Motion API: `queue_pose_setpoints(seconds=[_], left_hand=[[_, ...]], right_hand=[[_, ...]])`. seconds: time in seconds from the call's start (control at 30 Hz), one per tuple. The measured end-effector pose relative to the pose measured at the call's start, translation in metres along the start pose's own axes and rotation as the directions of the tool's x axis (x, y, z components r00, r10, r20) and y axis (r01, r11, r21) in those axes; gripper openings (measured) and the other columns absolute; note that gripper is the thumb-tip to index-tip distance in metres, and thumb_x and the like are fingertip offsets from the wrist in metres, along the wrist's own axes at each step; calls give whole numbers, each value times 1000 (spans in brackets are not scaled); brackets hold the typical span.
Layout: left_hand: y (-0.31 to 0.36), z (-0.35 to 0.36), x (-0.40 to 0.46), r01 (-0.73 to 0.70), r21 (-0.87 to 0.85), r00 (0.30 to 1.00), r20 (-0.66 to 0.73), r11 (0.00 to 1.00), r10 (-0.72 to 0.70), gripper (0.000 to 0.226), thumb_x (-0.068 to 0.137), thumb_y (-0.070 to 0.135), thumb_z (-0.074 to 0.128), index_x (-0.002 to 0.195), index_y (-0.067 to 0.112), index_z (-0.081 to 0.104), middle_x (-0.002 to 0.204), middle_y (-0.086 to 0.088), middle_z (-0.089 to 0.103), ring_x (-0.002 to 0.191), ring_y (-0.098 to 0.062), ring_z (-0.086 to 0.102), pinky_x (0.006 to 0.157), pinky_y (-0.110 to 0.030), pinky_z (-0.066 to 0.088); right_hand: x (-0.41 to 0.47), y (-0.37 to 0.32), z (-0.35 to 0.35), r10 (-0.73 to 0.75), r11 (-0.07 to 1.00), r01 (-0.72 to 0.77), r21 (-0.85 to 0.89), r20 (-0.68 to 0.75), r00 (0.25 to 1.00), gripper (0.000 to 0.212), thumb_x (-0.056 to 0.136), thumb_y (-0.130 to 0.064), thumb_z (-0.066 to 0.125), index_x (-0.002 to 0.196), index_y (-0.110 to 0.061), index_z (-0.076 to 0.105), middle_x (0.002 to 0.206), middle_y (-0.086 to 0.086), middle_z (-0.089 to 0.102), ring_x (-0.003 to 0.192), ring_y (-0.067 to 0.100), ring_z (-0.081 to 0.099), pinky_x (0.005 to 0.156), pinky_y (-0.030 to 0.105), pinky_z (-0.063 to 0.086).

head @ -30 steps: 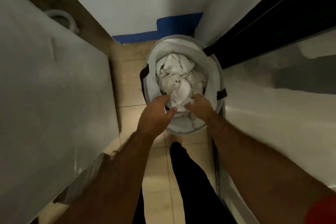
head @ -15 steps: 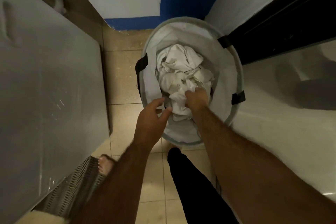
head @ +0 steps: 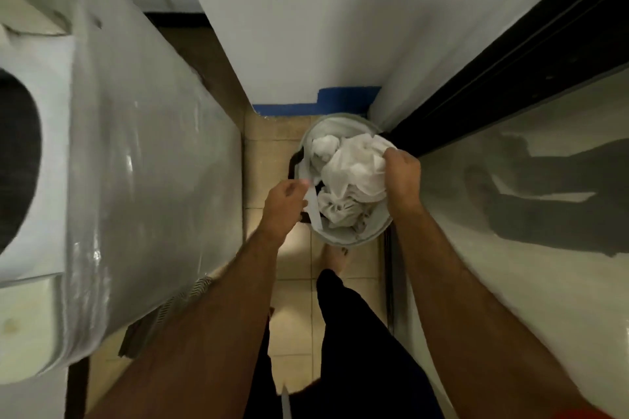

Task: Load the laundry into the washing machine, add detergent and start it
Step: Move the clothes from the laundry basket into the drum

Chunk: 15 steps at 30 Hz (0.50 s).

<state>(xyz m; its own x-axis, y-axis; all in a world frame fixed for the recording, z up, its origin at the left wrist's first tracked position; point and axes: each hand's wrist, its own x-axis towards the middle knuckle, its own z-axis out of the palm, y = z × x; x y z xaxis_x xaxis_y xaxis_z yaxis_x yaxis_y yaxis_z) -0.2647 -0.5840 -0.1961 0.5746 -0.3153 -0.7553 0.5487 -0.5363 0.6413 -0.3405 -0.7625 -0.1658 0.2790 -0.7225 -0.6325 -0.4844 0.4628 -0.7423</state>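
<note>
Fingers [head: 394, 160] of the right hand [head: 403, 177] are clenched on a bunch of white laundry [head: 354, 170], gripping the cloth at the far right edge of a round laundry basket [head: 343, 238] that stands on the tiled floor [head: 269, 153]. More crumpled white cloth sits lower in the basket, beneath the gripped piece. The left hand [head: 284, 204] is at the basket's left rim, its fingers curled around a pale strap [head: 313, 204] that runs down across the rim; how firm that grip is cannot be told, as the strap is slightly blurred.

The basket is wedged in a narrow passage, touching or nearly touching the right-hand surface, a pale glossy panel [head: 510, 248] that mirrors the person's dark shape. Above that panel runs a dark frame [head: 510, 54]. A white wall [head: 323, 27] with a blue base strip [head: 299, 107] closes the far end of the passage.

On the left stands the washing machine [head: 143, 163], its side wrapped in shiny plastic film, with the dark round opening [head: 17, 163] at the picture's left edge, well apart from the basket. A bare foot [head: 335, 257] rests on the floor just in front of the basket, below a black trouser leg [head: 357, 333].
</note>
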Motion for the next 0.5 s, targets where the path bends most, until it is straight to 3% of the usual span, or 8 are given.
queue_pose_setpoints(seconds=[0.07,0.13,0.17,0.27,0.37,0.43,0.5], left_hand=[[18,-7,-20,-22,-11,1000,16,1000,22,24,96,35,54,109,16,61,108,-7,66,103,-27,65,72,-33,51],[37,-10,-33,-55,27,996,70,998,53,26,94,31,58,117,18,58,112,-6,64,105,-28,63,74,-33,52],[45,-11,-39,-86,49,990,112,995,80,33,91,27,63,122,18,55,114,-4,62,104,-25,63,75,-34,53],[68,-12,-58,-284,111,938,238,952,252,65,72,16,82,127,19,49,120,1,61,110,-18,60,88,-36,54],[81,-19,-68,-432,195,895,215,881,391,91,54,30,89,133,23,44,126,4,58,115,-16,56,93,-35,49],[94,-25,-78,-418,221,906,177,881,385,84,61,36,85,134,21,47,122,6,59,111,-15,57,92,-34,48],[110,-33,-87,-392,179,919,111,902,378,57,76,42,75,122,15,58,114,-1,65,106,-21,62,91,-38,51]], right_hand=[[-25,-33,-4,16,998,-16,61,0,1000,24,90,-11,50,102,-7,70,89,4,67,85,22,61,77,32,51],[-48,-60,-1,67,992,-71,106,39,997,31,90,-15,50,113,-4,69,104,13,69,97,29,64,87,39,52],[-62,-73,1,69,990,-78,121,74,995,31,89,-17,50,109,-4,70,101,14,69,95,31,64,84,40,53],[-102,-112,3,-41,970,-17,242,232,972,21,82,-22,49,77,-12,67,70,4,64,69,23,62,64,31,49],[-136,-151,-4,-166,912,-20,410,414,895,17,80,-25,53,68,-13,54,56,1,55,54,17,58,54,24,48],[-155,-177,-10,-247,883,-39,467,536,807,23,84,-30,63,81,-8,60,69,7,61,67,20,65,64,29,55],[-169,-200,-14,-310,892,-12,453,630,712,42,84,-39,64,99,-1,62,87,14,66,83,25,68,78,33,57]])
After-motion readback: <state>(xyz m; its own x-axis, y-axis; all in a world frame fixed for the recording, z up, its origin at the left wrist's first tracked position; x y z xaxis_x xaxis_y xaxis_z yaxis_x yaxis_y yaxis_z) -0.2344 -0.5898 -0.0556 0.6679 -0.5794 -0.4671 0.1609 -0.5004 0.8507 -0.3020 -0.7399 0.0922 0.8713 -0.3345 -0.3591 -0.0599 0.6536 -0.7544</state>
